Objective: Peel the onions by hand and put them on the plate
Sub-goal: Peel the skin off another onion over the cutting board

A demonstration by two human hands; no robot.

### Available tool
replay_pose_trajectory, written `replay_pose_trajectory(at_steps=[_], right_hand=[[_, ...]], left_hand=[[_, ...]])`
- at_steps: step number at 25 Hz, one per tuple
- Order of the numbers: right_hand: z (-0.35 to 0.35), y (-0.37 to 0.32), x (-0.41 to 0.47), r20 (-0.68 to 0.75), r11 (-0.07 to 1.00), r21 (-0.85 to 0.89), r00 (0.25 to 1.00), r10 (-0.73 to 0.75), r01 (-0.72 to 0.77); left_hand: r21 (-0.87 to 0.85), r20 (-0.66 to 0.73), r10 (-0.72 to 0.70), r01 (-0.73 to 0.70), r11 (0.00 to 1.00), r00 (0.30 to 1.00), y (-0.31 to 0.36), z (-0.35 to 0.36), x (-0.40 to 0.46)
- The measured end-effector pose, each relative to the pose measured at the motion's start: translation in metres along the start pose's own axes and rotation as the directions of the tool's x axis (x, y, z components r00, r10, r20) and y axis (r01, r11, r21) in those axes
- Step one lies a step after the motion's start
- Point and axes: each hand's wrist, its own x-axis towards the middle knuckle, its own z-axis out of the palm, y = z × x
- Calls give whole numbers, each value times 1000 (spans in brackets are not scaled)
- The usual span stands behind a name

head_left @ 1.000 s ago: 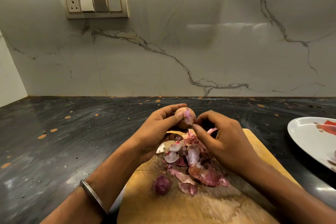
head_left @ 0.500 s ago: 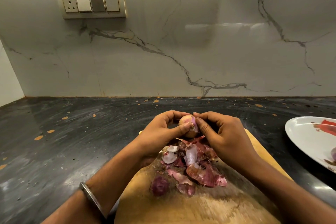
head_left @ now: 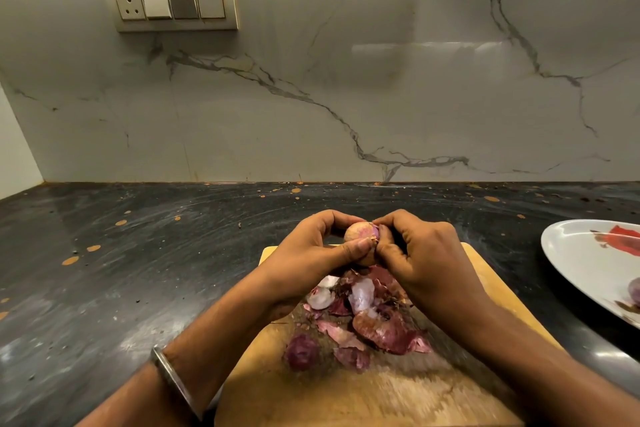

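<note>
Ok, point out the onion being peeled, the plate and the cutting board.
onion [head_left: 358, 234]: head view, its bare top between both hands.
plate [head_left: 568, 246]: head view, its white left rim.
cutting board [head_left: 346, 399]: head view, bare wood near the front.

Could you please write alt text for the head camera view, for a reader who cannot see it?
Both hands hold a small onion above a wooden cutting board: the left hand grips it and the right hand pinches its skin. Purple peels lie heaped on the board, and a white plate sits on the dark counter at right.

Half-peeled onion [head_left: 360, 236] above peel pile [head_left: 367, 319]
</note>
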Motion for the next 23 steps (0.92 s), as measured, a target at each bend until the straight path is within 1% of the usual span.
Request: replay_pose_trajectory(at_steps=[3,6,9,10,14,18,23], right_hand=[[0,-1,0,-11,992,109,998,57,-56],[-1,-1,2,38,957,252,989,140,-145],[-1,4,4,70,918,324,973,220,-231],[-1,4,4,80,913,328,970,230,-243],[-2,2,3,67,944,249,976,207,-217],[-1,1,2,64,943,217,968,243,-251],[-2,0,1,47,954,187,972,229,-234]], left_hand=[[15,-28,-1,1,1000,1000,1,0,0],[-17,-27,-21,21,1000,999,1,-1,0],[-35,-11,-38,37,999,999,1,-2,1],[-29,-12,-37,37,999,999,1,-2,1],[3,-7,-24,24,1000,1000,1,-1,0],[78,4,-16,16,997,1000,0,1,-1],[72,20,-4,3,997,1000,1,2,-2]])
